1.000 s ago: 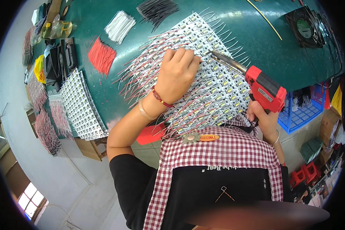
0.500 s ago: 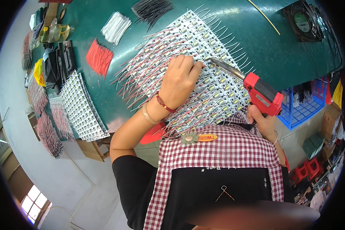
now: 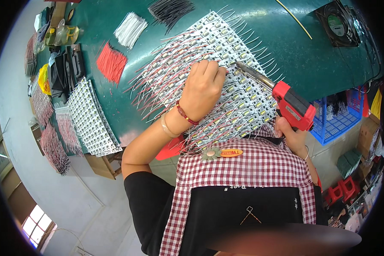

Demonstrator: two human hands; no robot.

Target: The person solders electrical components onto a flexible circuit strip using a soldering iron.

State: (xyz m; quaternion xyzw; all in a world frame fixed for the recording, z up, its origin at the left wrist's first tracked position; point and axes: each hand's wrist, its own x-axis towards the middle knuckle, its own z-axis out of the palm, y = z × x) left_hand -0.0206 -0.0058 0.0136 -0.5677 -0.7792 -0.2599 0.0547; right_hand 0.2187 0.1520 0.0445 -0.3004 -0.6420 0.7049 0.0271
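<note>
A white circuit board panel (image 3: 215, 26) with rows of small components lies tilted on the green table, fringed with thin red and white wires (image 3: 158, 81). My left hand (image 3: 204, 83) is over the middle of the panel, fingers pinched together. What sits between the fingertips is too small and hidden to make out. A red and black soldering gun (image 3: 293, 106) is gripped by its handle in my right hand (image 3: 291, 135). Its metal barrel points left, and the tip is just above the panel, close to my left fingertips.
Bundles of red wires (image 3: 112, 63), white wires (image 3: 131, 30) and black wires (image 3: 170, 12) lie beyond the panel. More panels (image 3: 89, 117) rest at the table's left edge. A fan (image 3: 336, 23) stands at the far right, above a blue crate (image 3: 337, 117).
The soldering gun has shifted slightly to the right, its tip drawing up and away a little. My left hand has moved only slightly and stays pinched over the panel.
</note>
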